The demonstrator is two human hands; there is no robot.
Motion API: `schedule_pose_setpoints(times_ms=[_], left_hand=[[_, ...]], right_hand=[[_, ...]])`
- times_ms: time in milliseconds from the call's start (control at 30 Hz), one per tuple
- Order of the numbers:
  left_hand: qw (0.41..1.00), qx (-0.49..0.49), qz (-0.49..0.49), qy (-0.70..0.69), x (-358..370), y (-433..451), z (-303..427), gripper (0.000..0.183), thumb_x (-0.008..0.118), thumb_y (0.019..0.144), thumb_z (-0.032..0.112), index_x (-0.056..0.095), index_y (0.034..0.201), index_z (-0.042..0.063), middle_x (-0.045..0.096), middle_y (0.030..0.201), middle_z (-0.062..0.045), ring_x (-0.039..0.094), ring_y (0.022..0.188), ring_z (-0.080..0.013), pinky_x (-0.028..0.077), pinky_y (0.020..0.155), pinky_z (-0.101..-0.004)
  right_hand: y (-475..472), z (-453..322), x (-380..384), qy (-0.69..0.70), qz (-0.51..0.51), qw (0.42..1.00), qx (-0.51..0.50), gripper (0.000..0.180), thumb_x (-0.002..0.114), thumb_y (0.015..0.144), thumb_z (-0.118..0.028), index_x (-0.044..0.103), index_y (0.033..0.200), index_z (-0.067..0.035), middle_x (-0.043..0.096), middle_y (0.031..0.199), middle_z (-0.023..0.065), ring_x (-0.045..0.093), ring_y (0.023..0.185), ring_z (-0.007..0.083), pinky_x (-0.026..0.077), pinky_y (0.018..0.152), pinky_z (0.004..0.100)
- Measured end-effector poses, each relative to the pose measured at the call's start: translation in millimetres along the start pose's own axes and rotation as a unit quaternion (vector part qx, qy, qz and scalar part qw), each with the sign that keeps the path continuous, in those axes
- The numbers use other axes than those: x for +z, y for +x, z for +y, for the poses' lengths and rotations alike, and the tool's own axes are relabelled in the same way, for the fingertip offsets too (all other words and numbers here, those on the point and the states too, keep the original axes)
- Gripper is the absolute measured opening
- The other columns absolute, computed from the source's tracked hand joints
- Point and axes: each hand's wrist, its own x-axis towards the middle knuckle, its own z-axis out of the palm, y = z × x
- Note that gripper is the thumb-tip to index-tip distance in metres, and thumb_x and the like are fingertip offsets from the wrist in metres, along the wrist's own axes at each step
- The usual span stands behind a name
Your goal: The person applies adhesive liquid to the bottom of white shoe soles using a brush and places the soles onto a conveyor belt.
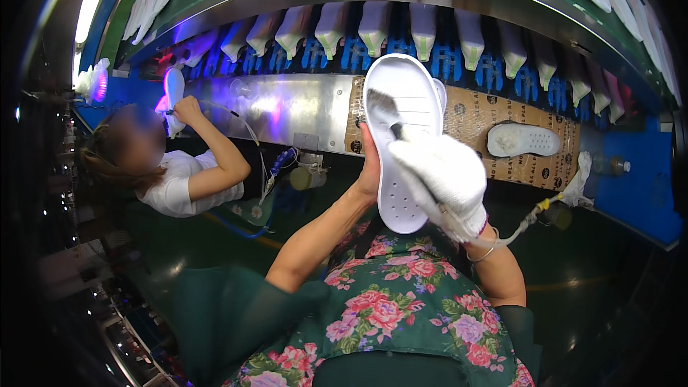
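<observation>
A white shoe sole (pixel 403 183) stands out before me, its hollow inner side facing the camera. Bare, my left hand (pixel 370 166) grips it along its left edge. My right hand (pixel 443 183), in a white knit glove, is shut on a brush (pixel 384 107) whose bristles lie over the upper part of the sole's inside; the bristles are blurred. A thin hose (pixel 516 231) runs from beside the gloved hand to the right. Part of another white sole (pixel 441 98) shows behind the held one.
A stained white sole (pixel 522 140) lies on printed cardboard (pixel 467 118) over a metal bench (pixel 317 107). Behind it, light-coloured shoe parts (pixel 423 27) hang in a row above blue holders. At left a co-worker (pixel 193 177) holds another sole (pixel 174 91). A clear bottle (pixel 613 165) lies at right.
</observation>
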Motion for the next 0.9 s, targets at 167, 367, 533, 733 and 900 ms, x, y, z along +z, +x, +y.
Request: schedule_pose_setpoints(times_ms=[167,367,533,733,900], left_hand=[[0.996,0.079,-0.038,0.032,3.5,4.0,10.8,0.100,0.011,0.087,0.083,0.017,0.156,0.011,0.036,0.153,-0.015,0.043,0.137,-0.0294,0.038,0.113,-0.0463],[0.982,0.007,-0.135,-0.129,-23.0,9.7,14.3,0.105,0.014,0.084,0.087,0.025,0.151,0.007,0.052,0.136,-0.020,0.059,0.118,-0.0326,0.050,0.101,-0.0469],[0.987,0.017,-0.075,-0.143,-21.8,15.2,26.3,0.125,0.019,0.067,0.100,0.037,0.142,0.001,0.062,0.108,-0.026,0.067,0.093,-0.0327,0.057,0.079,-0.0456],[0.981,-0.064,-0.129,-0.129,-25.0,17.6,41.5,0.134,0.022,0.056,0.105,0.056,0.112,-0.012,0.064,0.101,-0.026,0.068,0.089,-0.0334,0.059,0.072,-0.0455],[0.948,-0.040,-0.225,-0.221,-39.7,28.3,43.3,0.122,0.051,0.061,0.096,0.048,0.123,-0.010,0.058,0.110,-0.029,0.051,0.114,-0.0375,0.055,0.085,-0.0598]], right_hand=[[-0.2,-0.7,-5.2,0.197,0.011,0.971,0.133,0.021,0.075,0.075,0.000,0.074,0.096,-0.002,0.072,0.089,0.0123,0.071,0.080,0.0260,0.055,0.074,0.0330],[-13.7,1.5,10.8,0.017,-0.031,0.999,-0.018,0.032,0.073,0.074,0.000,0.072,0.105,-0.007,0.071,0.094,0.0126,0.069,0.080,0.0307,0.055,0.073,0.0359],[-11.4,2.4,9.2,0.202,-0.009,0.973,0.108,0.020,0.075,0.075,0.000,0.074,0.095,-0.004,0.073,0.089,0.0130,0.071,0.079,0.0250,0.055,0.070,0.0332],[-22.3,-9.1,21.5,0.067,-0.044,0.997,-0.001,0.031,0.075,0.075,-0.003,0.072,0.105,-0.007,0.072,0.098,0.0140,0.069,0.072,0.0274,0.055,0.065,0.0343],[-15.0,-0.9,13.6,0.214,-0.028,0.975,0.055,0.027,0.076,0.076,-0.002,0.073,0.102,-0.005,0.073,0.096,0.0122,0.070,0.076,0.0274,0.056,0.068,0.0343]])
